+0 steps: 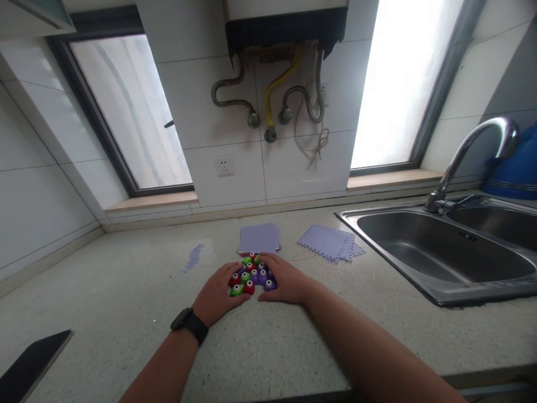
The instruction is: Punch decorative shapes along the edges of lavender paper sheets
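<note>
Small red, green and purple craft punches (pixel 250 275), with round white-and-dark marks on top, stand in a tight cluster on the counter. My left hand (pixel 217 291) curves around the cluster's left side, thumb at the front and fingers at the back. From the other side, my right hand (pixel 285 278) cups the same group; its fingers hide some of the punches. Just behind them lies a stack of purple paper sheets (pixel 259 237). Farther right, more purple sheets with hole-punched edges (pixel 328 243) are loosely fanned out.
Small purple paper scraps (pixel 194 258) lie left of the hands. A steel sink (pixel 392 280) with a tall faucet (pixel 461 154) takes up the right side. A dark flat object (pixel 36 361) rests at the left front. The tiled wall carries a socket (pixel 225 166) and hoses.
</note>
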The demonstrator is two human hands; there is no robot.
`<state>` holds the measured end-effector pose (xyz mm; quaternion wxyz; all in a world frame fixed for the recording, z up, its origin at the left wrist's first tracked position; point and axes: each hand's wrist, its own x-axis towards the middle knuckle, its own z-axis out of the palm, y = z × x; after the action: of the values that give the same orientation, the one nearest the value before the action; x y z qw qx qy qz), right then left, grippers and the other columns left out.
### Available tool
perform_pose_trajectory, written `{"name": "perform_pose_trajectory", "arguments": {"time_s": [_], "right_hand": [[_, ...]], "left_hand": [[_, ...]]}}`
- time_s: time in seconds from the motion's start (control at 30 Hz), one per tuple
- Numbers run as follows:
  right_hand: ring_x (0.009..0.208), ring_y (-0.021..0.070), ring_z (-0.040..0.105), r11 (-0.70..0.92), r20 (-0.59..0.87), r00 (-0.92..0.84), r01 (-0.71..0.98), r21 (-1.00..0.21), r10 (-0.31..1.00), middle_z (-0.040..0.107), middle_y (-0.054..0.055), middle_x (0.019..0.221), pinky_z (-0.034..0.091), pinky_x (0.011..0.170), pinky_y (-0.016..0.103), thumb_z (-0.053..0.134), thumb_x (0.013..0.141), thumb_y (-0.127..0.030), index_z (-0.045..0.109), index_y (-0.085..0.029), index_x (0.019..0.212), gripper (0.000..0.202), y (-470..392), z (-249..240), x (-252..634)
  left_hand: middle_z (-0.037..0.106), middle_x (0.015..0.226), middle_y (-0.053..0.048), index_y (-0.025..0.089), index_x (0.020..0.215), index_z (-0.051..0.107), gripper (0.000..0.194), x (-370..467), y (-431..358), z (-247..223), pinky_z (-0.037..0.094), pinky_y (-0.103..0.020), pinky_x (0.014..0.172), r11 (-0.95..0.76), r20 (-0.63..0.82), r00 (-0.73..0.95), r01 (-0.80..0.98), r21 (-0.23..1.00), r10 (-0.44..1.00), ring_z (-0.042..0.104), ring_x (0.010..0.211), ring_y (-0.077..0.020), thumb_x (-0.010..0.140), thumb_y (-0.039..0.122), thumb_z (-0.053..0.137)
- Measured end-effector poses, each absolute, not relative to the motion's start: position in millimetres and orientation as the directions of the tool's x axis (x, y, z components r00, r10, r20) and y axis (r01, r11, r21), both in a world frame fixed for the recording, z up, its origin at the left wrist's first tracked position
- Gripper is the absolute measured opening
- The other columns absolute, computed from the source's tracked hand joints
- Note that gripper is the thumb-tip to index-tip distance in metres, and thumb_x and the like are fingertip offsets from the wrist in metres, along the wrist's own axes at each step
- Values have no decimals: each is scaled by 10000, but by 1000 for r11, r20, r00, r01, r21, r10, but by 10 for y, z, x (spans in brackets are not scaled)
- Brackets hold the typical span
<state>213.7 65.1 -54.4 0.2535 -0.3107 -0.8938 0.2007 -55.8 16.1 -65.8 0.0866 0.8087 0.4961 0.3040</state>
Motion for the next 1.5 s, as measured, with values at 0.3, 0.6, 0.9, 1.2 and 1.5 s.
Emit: {"name": "perform_pose_trajectory", "arguments": {"time_s": [0.3, 0.6, 0.9, 1.2, 1.5], "right_hand": [[1421, 363, 510, 664, 297, -651, 435, -608, 699, 505, 186, 1558, 388, 1203, 539, 921, 706, -492, 440, -207, 1551, 1013, 618, -480, 2299], [1336, 348, 557, 671, 302, -650, 444, -594, 697, 559, 179, 1486, 434, 1151, 527, 869, 775, -507, 486, -188, 1504, 884, 590, -442, 2291], [1314, 348, 575, 683, 316, -648, 448, -577, 693, 579, 173, 1465, 445, 1135, 528, 842, 807, -488, 522, -198, 1470, 791, 568, -423, 2282], [1304, 341, 579, 673, 307, -645, 451, -586, 700, 579, 161, 1443, 445, 1136, 520, 872, 770, -444, 541, -212, 1455, 795, 562, -414, 2294], [1350, 359, 558, 625, 237, -645, 477, -617, 727, 566, 161, 1491, 433, 1155, 547, 904, 708, -413, 519, -219, 1504, 905, 578, -379, 2435]], "left_hand": [[641, 1237, -99, 260, 1363, 621, 695, -594, 141, -627, 517, -529, 1052, -482, 427, 285, 733, 480, 858, 635, 1167, -335, 753, 438, 901], [664, 1138, -86, 220, 1090, 650, 447, -554, 95, -583, 516, -457, 965, -490, 449, 277, 729, 477, 849, 625, 1075, -309, 739, 327, 906], [674, 1098, -70, 228, 1115, 633, 432, -539, 79, -596, 521, -445, 910, -474, 437, 265, 732, 489, 860, 629, 1005, -287, 783, 346, 882], [646, 1052, -63, 228, 1013, 590, 414, -529, 86, -603, 543, -451, 875, -460, 432, 248, 731, 503, 867, 626, 968, -284, 770, 406, 874], [609, 1484, -171, 242, 1425, 587, 792, -801, 54, -657, 436, -590, 1170, -421, 330, 276, 726, 543, 903, 568, 1379, -396, 728, 456, 894]]}}
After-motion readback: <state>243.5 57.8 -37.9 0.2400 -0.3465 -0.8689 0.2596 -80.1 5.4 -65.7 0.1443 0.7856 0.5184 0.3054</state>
